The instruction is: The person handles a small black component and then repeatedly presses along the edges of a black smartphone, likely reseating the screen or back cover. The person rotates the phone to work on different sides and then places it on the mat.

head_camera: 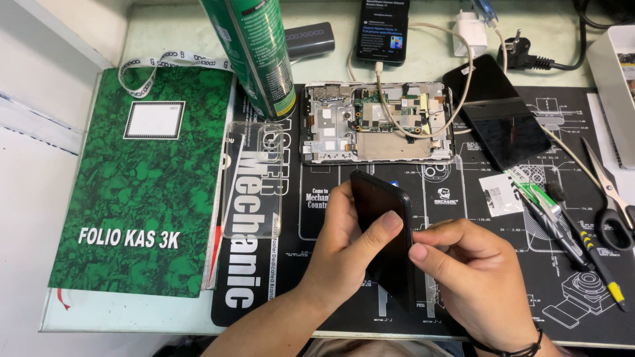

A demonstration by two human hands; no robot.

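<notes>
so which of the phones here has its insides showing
The opened phone above the hands, circuit boards bare. The held phone and the lit phone are closed.

Glossy black plastic phone cover (383,225)

Black phone back cover (387,231), glossy, tilted on edge, held above the black repair mat

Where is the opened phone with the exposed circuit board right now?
In the head view, the opened phone lies flat on the black work mat, upper centre, between the green spray can on its left and a black screen panel on its right.
</notes>
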